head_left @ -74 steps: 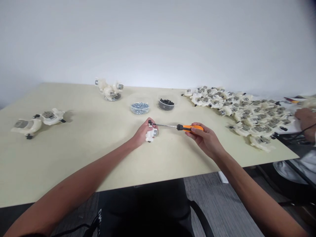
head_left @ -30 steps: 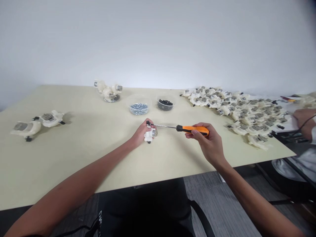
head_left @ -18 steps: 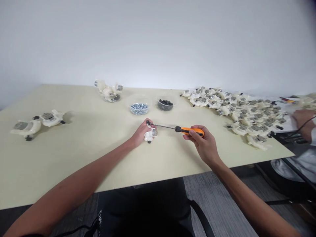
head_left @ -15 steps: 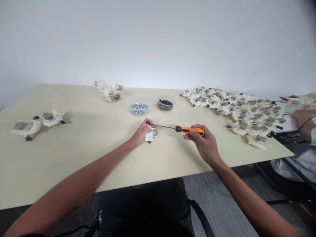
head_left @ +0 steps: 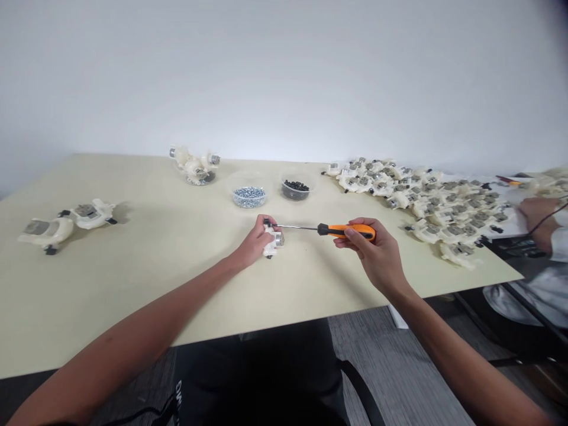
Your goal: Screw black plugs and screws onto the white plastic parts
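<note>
My left hand [head_left: 256, 241] is closed around a white plastic motor assembly [head_left: 271, 244], which has a silver motor on its right side and small black pieces at top and bottom. In my right hand [head_left: 370, 251] is a screwdriver [head_left: 339, 230] with an orange and black handle, fingers wrapped round the grip. Its thin shaft points left and the tip meets the assembly near the upper black piece; the exact contact is too small to make out. Behind my hands stand a clear tub of silver screws [head_left: 249, 196] and a clear tub of small black parts [head_left: 296, 188].
A large group of similar motor assemblies [head_left: 444, 204] covers the table's right side. Two more assemblies [head_left: 92, 214] lie at the left, and several sit piled on a container [head_left: 195, 165] at the back. Another person's hand [head_left: 539, 216] shows at the far right.
My right hand and the screwdriver handle have shifted slightly right. The left hand keeps its hold on the motor assembly, nearly in place.
</note>
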Tool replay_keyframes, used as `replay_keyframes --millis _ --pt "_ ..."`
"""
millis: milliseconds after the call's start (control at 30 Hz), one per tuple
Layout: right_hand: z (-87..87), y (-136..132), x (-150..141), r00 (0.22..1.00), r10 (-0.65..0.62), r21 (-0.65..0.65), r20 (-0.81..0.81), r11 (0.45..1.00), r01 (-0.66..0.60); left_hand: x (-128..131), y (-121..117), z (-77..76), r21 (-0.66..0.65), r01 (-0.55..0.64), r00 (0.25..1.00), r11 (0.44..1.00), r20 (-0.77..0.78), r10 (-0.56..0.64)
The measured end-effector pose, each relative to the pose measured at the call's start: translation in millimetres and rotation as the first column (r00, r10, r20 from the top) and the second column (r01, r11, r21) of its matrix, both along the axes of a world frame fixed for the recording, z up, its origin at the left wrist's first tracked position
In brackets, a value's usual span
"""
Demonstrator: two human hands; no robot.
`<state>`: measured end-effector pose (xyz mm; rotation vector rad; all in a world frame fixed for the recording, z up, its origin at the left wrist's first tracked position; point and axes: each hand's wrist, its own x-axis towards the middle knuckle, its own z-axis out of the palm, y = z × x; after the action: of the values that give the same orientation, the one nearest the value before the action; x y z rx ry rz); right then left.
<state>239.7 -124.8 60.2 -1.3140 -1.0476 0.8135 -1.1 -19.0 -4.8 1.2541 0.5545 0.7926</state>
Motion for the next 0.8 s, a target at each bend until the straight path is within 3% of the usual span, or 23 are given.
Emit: replay_keyframes --millis 333,800 --pt "-3.4 6.5 4.7 0.992 0.059 -0.082 -0.115 0.994 -0.068 0.5 1.0 -1.7 -0.026 0.008 1.0 1.0 0.016 -0.007" --pt "6.8 5.0 8.5 0.996 0.086 -0.114 0.031 0.99 -0.082 2.5 -1.2 2.3 0.015 -0.024 0.997 1.0 -0.068 0.025"
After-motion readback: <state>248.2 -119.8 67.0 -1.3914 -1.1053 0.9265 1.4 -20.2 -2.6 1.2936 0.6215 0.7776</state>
